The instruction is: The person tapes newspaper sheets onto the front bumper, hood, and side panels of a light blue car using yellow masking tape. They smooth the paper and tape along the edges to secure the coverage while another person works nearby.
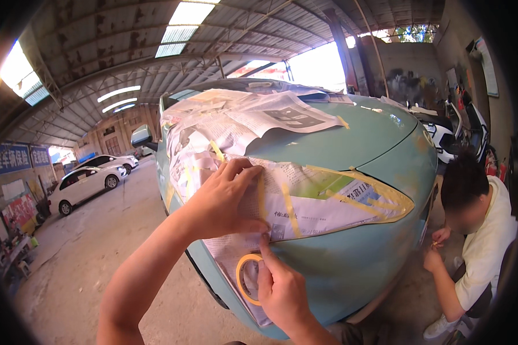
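Note:
A teal car (351,256) fills the middle, with newspaper (276,218) covering its headlight area. Yellow masking tape (400,214) borders the paper's pointed right end, and several strips cross it. My left hand (227,198) presses on the newspaper, thumb and fingers spread, its thumb low near the paper's edge. Just below that thumb, my right hand (285,290) points its index finger up against the paper. A roll of yellow masking tape (240,276) is held at the right hand's thumb side. The fingers' undersides are hidden.
More newspaper (236,115) lies over the hood and windshield side. At the right a person (480,253) crouches by the bumper, hands together. White cars (86,184) stand far left, a scooter (452,135) behind right. The concrete floor (98,247) runs along the left.

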The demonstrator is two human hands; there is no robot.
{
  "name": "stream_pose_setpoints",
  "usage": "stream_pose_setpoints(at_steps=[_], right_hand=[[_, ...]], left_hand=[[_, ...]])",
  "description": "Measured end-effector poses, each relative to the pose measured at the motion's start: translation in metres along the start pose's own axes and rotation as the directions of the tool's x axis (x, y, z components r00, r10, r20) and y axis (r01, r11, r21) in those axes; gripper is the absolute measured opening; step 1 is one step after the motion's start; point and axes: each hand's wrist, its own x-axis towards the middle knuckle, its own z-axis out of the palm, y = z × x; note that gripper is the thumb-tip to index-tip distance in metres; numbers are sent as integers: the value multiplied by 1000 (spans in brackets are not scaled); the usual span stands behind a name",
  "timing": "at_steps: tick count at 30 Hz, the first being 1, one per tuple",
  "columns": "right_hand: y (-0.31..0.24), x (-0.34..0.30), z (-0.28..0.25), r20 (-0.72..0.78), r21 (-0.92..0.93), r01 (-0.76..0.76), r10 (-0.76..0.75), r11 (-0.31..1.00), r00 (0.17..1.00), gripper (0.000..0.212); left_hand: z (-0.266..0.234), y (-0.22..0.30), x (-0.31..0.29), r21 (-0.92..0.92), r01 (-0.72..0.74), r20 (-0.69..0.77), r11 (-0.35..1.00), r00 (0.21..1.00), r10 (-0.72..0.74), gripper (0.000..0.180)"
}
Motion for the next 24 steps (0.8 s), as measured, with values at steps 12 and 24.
stream_pose_setpoints(at_steps=[12, 24], right_hand=[[4, -41, 0, -62, 398, -175, 217, 901, 974, 43], [4, -32, -3, -44, 84, -23, 26, 996, 999, 43]], left_hand=[[4, 8, -10, 89, 29, 14, 996, 999, -31, 106], [9, 8, -12, 139, -2, -26, 990, 1000, 5, 104]])
